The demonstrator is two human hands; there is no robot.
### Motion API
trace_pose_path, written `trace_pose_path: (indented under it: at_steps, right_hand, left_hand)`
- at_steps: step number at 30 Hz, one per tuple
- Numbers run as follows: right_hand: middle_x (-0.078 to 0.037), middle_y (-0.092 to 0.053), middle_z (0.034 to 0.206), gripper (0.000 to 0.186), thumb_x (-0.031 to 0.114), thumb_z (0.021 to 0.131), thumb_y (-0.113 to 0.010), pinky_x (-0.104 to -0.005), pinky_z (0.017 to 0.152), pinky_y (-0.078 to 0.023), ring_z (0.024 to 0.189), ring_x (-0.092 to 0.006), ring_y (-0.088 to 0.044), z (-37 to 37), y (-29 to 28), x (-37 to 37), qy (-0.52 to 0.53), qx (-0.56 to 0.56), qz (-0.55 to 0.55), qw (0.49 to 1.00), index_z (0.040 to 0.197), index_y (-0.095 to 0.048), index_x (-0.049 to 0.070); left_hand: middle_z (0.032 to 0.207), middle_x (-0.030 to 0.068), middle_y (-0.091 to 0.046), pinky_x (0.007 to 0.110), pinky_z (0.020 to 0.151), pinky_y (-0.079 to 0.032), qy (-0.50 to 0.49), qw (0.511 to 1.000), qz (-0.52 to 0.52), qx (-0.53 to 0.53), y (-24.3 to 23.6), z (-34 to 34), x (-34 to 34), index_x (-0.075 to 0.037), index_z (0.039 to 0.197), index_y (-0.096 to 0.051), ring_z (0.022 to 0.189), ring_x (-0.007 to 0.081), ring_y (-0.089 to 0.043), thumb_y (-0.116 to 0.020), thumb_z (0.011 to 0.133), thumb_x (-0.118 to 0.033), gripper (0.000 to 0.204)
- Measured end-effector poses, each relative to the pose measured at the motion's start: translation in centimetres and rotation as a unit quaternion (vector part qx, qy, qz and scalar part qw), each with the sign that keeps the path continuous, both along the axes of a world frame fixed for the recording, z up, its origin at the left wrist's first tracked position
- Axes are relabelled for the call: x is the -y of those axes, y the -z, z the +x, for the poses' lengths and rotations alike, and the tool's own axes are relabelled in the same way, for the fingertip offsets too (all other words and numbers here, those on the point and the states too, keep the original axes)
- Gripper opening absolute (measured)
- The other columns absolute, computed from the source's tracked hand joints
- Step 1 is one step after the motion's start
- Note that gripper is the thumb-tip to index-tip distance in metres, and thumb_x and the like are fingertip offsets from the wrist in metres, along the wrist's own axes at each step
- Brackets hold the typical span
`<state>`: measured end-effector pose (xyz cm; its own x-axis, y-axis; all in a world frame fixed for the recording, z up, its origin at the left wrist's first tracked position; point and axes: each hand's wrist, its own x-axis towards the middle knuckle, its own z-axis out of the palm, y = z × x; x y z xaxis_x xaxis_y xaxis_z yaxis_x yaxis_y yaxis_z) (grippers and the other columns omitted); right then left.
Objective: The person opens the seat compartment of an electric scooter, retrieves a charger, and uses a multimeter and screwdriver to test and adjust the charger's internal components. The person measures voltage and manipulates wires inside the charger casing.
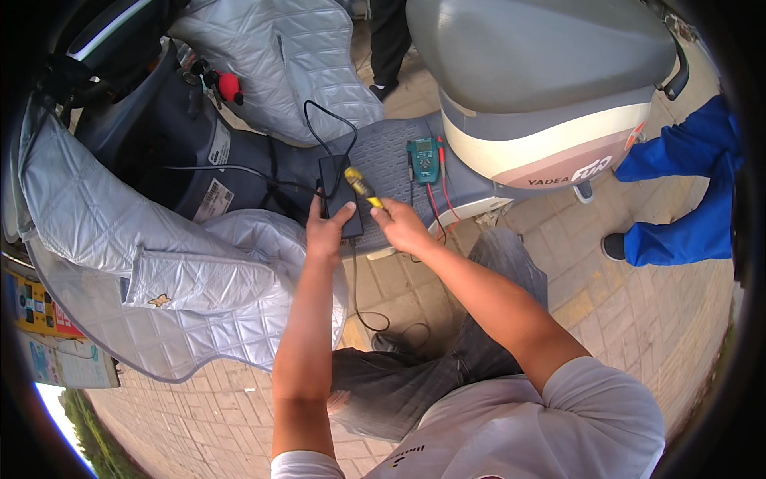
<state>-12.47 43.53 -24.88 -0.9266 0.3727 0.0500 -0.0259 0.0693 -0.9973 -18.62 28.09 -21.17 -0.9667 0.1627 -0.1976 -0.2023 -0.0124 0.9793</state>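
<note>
1) left hand [325,231] grips a black power adapter [341,190] over the scooter footboard [384,137]
2) right hand [405,227] pinches a yellow-and-black tool handle [363,188] near the adapter
3) teal multimeter [424,162] lies on the footboard, beside red and black leads [443,168]

Head cam, left one of the worn pair. Sits above the wearer's shirt [511,431], pitched steeply down and forward over the forearms. Close range: left hand [325,230] and right hand [403,227] mid-view over the scooter footboard [383,148]. Wide fisheye: round dark rim, paving [223,407] lines bend; seat [542,56], far right, cropped at the top edge.
</note>
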Motion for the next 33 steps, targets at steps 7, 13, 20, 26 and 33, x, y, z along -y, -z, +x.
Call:
trace_pose_path:
  at_steps: [7,13,20,26,33]
  right_hand:
    - [0.002,-0.048,0.065,0.025,0.022,0.097,-0.059,-0.0281,0.051,-0.034,0.058,-0.0078,-0.041,0.9,-1.6,-1.7,-0.020,0.021,-0.123,0.992,0.084,-0.057,0.000]
    - [0.003,-0.046,0.066,0.027,0.025,0.097,-0.060,-0.0260,0.054,-0.044,0.058,-0.0073,-0.045,-0.7,-3.7,-2.5,-0.012,-0.025,-0.315,0.949,0.079,-0.053,0.007]
    - [0.000,-0.049,0.086,0.026,0.027,0.100,-0.055,-0.0289,0.070,-0.055,0.072,-0.0077,-0.052,-2.0,-6.6,-2.7,-0.003,-0.186,-0.277,0.943,0.088,-0.055,0.004]
    - [-0.007,-0.047,0.093,0.031,0.028,0.100,-0.055,-0.0299,0.072,-0.047,0.077,-0.0165,-0.054,-1.6,-7.2,-2.7,-0.029,-0.253,-0.031,0.967,0.092,-0.053,-0.002]
    - [-0.012,-0.047,0.092,0.030,0.028,0.098,-0.055,-0.0344,0.075,-0.043,0.081,-0.0269,-0.050,-1.7,-6.8,-3.6,-0.037,-0.289,0.109,0.950,0.096,-0.053,-0.001]
  left_hand:
    - [0.128,0.0090,-0.057,0.039,0.096,-0.048,0.073,0.969,0.200,0.124,-1.1,0.9,2.3,-0.009,0.146,-0.036,0.113,0.0234,-0.058,-0.067,0.090,-0.015,0.065]
    - [0.126,0.0073,-0.058,0.041,0.097,-0.048,0.123,0.942,0.267,0.163,-1.4,1.7,2.3,-0.011,0.140,-0.042,0.114,0.0239,-0.058,-0.062,0.092,-0.019,0.052]
    - [0.128,0.0065,-0.057,0.039,0.100,-0.046,0.158,0.940,0.268,0.139,-0.9,1.8,3.1,-0.012,0.143,-0.040,0.117,0.0228,-0.056,-0.062,0.091,-0.016,0.056]
    - [0.130,0.0073,-0.056,0.038,0.100,-0.045,0.180,0.937,0.265,0.137,-1.5,2.0,2.9,-0.009,0.145,-0.037,0.117,0.0218,-0.055,-0.064,0.089,-0.016,0.063]
    - [0.132,0.0089,-0.055,0.036,0.101,-0.045,0.186,0.940,0.257,0.126,-1.8,2.0,2.2,-0.006,0.146,-0.037,0.119,0.0215,-0.055,-0.066,0.087,-0.016,0.066]
